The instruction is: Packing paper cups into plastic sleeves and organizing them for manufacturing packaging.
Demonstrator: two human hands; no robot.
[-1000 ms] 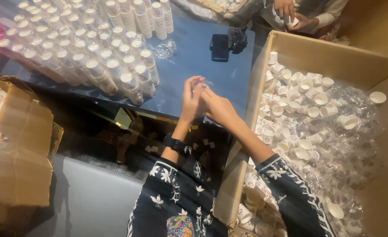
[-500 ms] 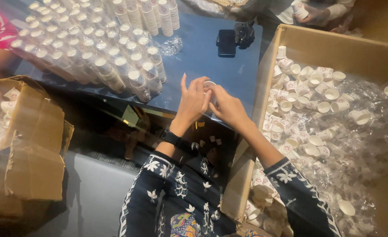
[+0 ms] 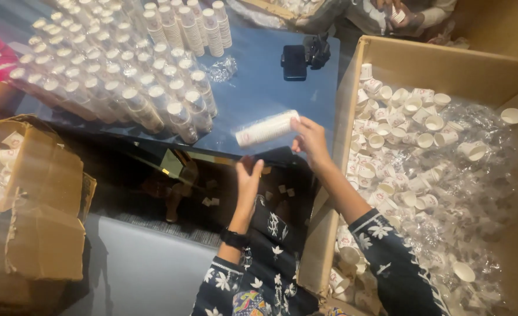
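Note:
My right hand [image 3: 309, 138] grips one end of a stack of small white paper cups in a clear sleeve [image 3: 267, 128], held sideways over the edge of the blue table [image 3: 265, 88]. My left hand [image 3: 249, 180] hangs just below the table edge with fingers apart and nothing in it; a black watch sits on that wrist. Many wrapped cup stacks [image 3: 124, 76] stand in rows on the left half of the table.
A large cardboard box [image 3: 446, 70] on my right holds several loose white cups and clear plastic wrap. A torn cardboard box [image 3: 36, 205] lies at left. A black phone on a holder [image 3: 297, 61] stands on the table. Other people's hands [image 3: 399, 11] are at the far side.
My hands were together over a cup stack at the table edge. Now my right hand holds the stack out leftward over the table and my left hand has dropped away, open.

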